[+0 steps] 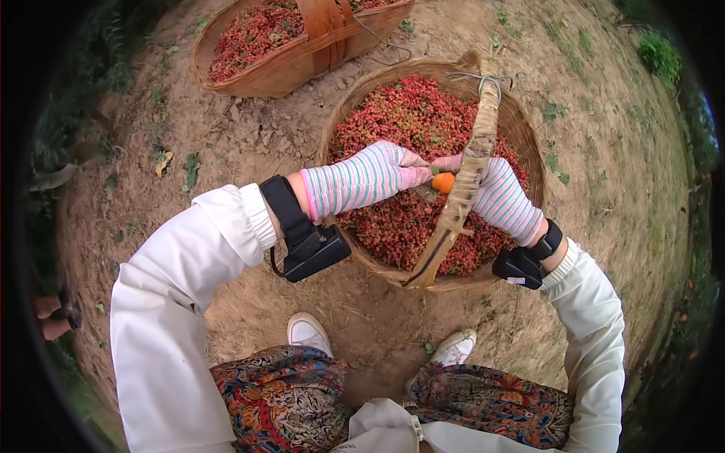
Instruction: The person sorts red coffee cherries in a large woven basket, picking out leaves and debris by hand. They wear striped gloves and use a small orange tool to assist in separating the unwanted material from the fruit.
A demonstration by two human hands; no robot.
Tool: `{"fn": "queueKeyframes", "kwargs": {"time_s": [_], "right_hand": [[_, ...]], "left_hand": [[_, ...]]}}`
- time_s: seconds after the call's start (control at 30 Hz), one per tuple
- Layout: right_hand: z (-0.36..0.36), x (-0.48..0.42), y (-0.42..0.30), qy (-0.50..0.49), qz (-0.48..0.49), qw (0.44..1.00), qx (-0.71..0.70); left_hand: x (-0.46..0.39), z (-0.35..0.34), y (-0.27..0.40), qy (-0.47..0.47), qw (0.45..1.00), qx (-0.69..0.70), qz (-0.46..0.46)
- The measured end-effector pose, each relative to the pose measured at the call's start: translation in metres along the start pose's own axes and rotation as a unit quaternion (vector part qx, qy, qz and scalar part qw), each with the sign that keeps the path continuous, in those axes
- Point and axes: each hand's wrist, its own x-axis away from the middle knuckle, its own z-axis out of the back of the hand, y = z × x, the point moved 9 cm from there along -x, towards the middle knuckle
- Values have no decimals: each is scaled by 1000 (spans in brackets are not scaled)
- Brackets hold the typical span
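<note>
A round wicker basket (541, 164) full of clusters of small red berries (391, 226) stands on the ground before me. Its thick wrapped handle (461, 189) arches over the fruit, with a wire tied near the far end. My left hand (365, 175), in a striped knit glove, is above the berries, its fingertips pinched together at a small green bit. Just beyond them is an orange object (443, 182), its kind unclear, between the two hands. My right hand (501, 195), gloved alike, reaches beneath the handle and meets the left at the fingertips; the handle hides part of it.
An oblong basket (255, 79) with a broad brown handle and more red berries stands at the upper left. Around lie bare soil, scattered leaves and a yellow leaf (163, 163). My white shoes (308, 333) are below the round basket. Part of another person (54, 317) shows at the left edge.
</note>
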Motion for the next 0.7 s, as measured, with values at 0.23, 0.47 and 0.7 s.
{"fn": "queueKeyframes", "kwargs": {"time_s": [0.23, 0.47, 0.7], "right_hand": [[5, 5, 8, 41, -16, 997, -67], [7, 10, 9, 66, -46, 992, -97], [53, 18, 30, 194, -35, 977, -77]], "left_hand": [[1, -4, 7, -25, 990, 105, -93], [1, -13, 5, -15, 989, 131, -64], [13, -18, 23, -44, 995, -12, -89]]}}
